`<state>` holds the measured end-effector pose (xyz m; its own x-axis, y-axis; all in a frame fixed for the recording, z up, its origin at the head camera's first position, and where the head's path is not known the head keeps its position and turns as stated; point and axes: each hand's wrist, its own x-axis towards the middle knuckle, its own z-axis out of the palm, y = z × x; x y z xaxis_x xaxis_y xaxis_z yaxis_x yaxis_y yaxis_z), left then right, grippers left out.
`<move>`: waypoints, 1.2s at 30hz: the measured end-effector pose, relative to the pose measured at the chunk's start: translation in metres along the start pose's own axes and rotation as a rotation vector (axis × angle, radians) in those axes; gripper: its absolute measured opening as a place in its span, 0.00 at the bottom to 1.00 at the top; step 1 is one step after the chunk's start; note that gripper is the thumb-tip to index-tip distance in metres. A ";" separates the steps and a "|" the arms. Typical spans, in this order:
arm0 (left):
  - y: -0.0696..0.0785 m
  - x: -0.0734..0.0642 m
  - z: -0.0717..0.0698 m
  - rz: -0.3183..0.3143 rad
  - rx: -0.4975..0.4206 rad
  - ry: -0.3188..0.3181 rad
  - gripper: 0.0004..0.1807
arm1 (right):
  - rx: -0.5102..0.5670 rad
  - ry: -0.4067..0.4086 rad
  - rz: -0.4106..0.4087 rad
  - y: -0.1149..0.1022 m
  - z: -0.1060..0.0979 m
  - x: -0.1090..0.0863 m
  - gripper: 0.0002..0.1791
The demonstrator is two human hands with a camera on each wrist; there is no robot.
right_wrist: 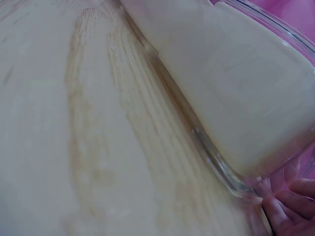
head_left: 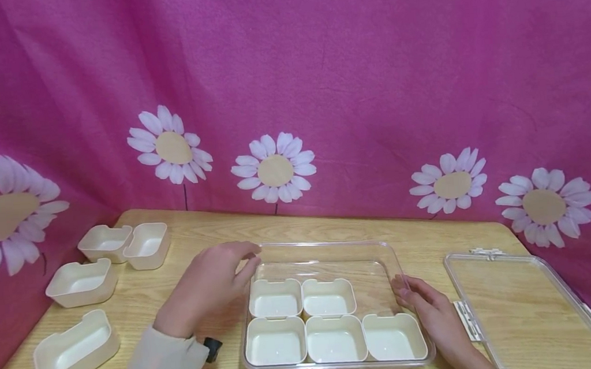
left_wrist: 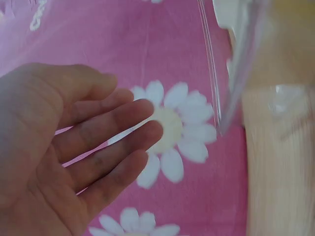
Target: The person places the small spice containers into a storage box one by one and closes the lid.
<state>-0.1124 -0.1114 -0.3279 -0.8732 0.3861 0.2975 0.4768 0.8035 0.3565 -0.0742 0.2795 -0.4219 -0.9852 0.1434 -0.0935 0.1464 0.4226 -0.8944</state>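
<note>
A clear plastic box point(head_left: 326, 243) stands on the table, with several cream compartment cups point(head_left: 275, 341) in its near and left part. My left hand point(head_left: 213, 282) is at the box's far left corner. In the left wrist view, the left hand's point(left_wrist: 93, 142) fingers are slightly bent and apart, with nothing in them; the clear wall is off to the side. My right hand point(head_left: 436, 315) holds the box's right wall, its fingertips seen partly through the plastic. Only part of the right hand point(right_wrist: 290, 206) shows in the right wrist view, by the box's corner.
Several more cream cups lie at the table's left, one point(head_left: 76, 348) nearest me. A clear lid point(head_left: 536, 304) with white clips lies to the right. A pink curtain point(head_left: 340, 88) with printed daisies hangs behind the wooden table point(head_left: 200, 232).
</note>
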 end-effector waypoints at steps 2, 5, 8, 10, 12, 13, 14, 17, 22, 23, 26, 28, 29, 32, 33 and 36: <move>-0.008 -0.001 -0.002 -0.029 -0.014 0.042 0.14 | 0.011 -0.003 -0.002 0.000 0.000 0.000 0.26; -0.019 -0.001 -0.003 -0.073 -0.065 0.078 0.13 | 0.021 -0.005 -0.003 -0.001 0.000 0.000 0.27; -0.028 -0.001 -0.003 -0.136 -0.115 0.088 0.14 | 0.029 -0.007 -0.002 0.000 0.001 0.000 0.27; -0.034 -0.001 -0.002 -0.175 -0.133 0.102 0.15 | 0.032 -0.008 0.001 0.000 0.001 0.000 0.27; -0.042 -0.002 -0.002 -0.205 -0.140 0.129 0.15 | 0.035 -0.009 0.001 0.001 0.001 0.000 0.27; -0.046 -0.002 -0.003 -0.215 -0.143 0.149 0.15 | 0.036 -0.010 -0.001 0.001 0.001 0.000 0.27; -0.050 -0.002 -0.003 -0.224 -0.144 0.174 0.15 | 0.038 -0.011 -0.004 0.001 0.001 0.000 0.27; -0.062 -0.004 -0.003 -0.254 -0.154 0.265 0.15 | 0.047 -0.013 -0.015 0.001 0.001 0.000 0.27; -0.077 -0.006 -0.001 -0.391 -0.270 0.400 0.15 | 0.045 -0.009 -0.029 0.001 0.001 0.001 0.26; -0.080 -0.007 0.000 -0.435 -0.301 0.420 0.15 | 0.043 -0.006 -0.032 0.001 0.001 0.001 0.26; -0.088 -0.010 0.003 -0.562 -0.348 0.486 0.16 | 0.041 -0.005 -0.041 0.001 0.001 0.001 0.26; -0.093 -0.012 0.005 -0.609 -0.348 0.533 0.16 | 0.046 -0.007 -0.048 0.001 0.001 0.001 0.26; -0.096 -0.012 0.007 -0.612 -0.338 0.555 0.16 | 0.049 -0.007 -0.052 0.001 0.001 0.001 0.26; -0.104 -0.014 0.012 -0.573 -0.277 0.594 0.17 | 0.053 -0.006 -0.059 0.001 0.001 0.001 0.25; -0.107 -0.015 0.014 -0.553 -0.254 0.600 0.16 | 0.051 -0.005 -0.058 0.001 0.001 0.001 0.25; -0.115 -0.017 0.019 -0.521 -0.217 0.605 0.17 | 0.046 -0.004 -0.057 0.001 0.001 0.001 0.26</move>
<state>-0.1542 -0.2011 -0.3910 -0.8117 -0.3723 0.4500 0.0889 0.6827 0.7253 -0.0748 0.2787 -0.4233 -0.9922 0.1166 -0.0436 0.0860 0.3888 -0.9173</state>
